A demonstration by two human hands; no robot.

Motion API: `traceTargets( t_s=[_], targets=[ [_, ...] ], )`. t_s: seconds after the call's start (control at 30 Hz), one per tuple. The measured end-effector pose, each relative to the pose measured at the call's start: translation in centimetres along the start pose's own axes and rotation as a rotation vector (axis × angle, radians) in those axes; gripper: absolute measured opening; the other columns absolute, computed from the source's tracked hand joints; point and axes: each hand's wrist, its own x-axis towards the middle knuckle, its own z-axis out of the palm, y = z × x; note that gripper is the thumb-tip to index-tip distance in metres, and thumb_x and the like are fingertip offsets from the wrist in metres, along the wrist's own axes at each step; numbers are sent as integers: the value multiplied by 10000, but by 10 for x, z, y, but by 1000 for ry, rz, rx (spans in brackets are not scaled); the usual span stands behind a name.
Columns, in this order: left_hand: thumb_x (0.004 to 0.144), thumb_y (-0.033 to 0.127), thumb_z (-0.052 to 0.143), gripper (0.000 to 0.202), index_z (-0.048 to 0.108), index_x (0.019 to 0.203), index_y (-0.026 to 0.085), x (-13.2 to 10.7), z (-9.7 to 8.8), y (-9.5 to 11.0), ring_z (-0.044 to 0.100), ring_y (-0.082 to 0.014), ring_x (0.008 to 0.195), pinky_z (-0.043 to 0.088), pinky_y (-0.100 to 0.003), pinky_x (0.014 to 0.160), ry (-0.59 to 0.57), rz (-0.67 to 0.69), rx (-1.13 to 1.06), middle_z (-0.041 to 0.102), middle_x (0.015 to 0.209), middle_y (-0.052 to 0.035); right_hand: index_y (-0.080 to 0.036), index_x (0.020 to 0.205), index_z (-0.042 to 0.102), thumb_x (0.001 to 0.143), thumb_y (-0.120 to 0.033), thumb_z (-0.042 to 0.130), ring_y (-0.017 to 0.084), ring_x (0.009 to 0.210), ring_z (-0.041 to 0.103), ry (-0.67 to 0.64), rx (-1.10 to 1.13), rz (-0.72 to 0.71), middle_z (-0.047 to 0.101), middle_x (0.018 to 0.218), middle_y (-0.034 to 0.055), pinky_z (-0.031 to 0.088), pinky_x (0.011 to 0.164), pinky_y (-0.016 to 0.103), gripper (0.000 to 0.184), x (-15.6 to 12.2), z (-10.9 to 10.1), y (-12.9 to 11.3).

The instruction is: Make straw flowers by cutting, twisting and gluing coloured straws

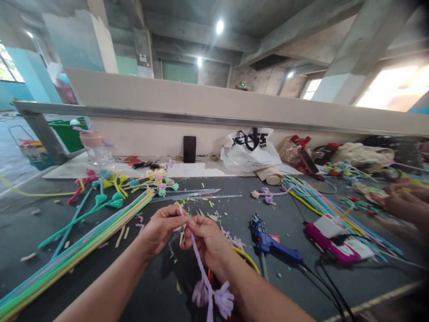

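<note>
Lilac pipe cleaner (201,268): fuzzy, top end pinched betw. L hand (161,228) & R hand (209,243); two fluffy tufts at lower end.

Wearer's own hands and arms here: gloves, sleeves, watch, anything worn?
Nothing worn shows. The left hand and the right hand are bare: no gloves, no rings visible. The left forearm and the right forearm run bare to the frame's edge: no sleeves, watch or wristband.

The left grip (161,230) and right grip (209,241) are bare hands, forearms (110,286) bare as far as visible.
</note>
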Motion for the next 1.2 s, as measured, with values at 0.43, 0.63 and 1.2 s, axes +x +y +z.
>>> traceTargets(
  t_s=[0.43, 0.63, 1.2],
  targets=[
    [655, 209, 676, 93, 614, 660, 139, 0, -12, 9, 472, -85, 533, 375, -219, 530, -38, 10, 20, 533, 630, 10, -111, 704, 540, 666, -349, 701, 86, 427, 578, -97, -62, 63, 616, 575, -4, 522, 516, 254, 290, -2, 4, -3],
    [641, 248, 683, 139, 600, 610, 142, 6, -17, 9, 438, -84, 547, 346, -196, 527, 95, 72, 290, 512, 580, 22, -117, 681, 531, 506, -330, 784, 132, 417, 604, 100, -293, 51, 624, 541, 1, 496, 454, 246, 374, 3, 2, -7],
    [625, 219, 684, 148, 577, 601, 121, 4, 5, -5, 508, -97, 511, 389, -211, 495, 170, -75, -14, 550, 555, 7, -158, 633, 503, 590, -355, 699, 90, 315, 505, 289, -359, -133, 555, 455, -58, 426, 380, 213, 281, 8, 1, 3]
  ],
)
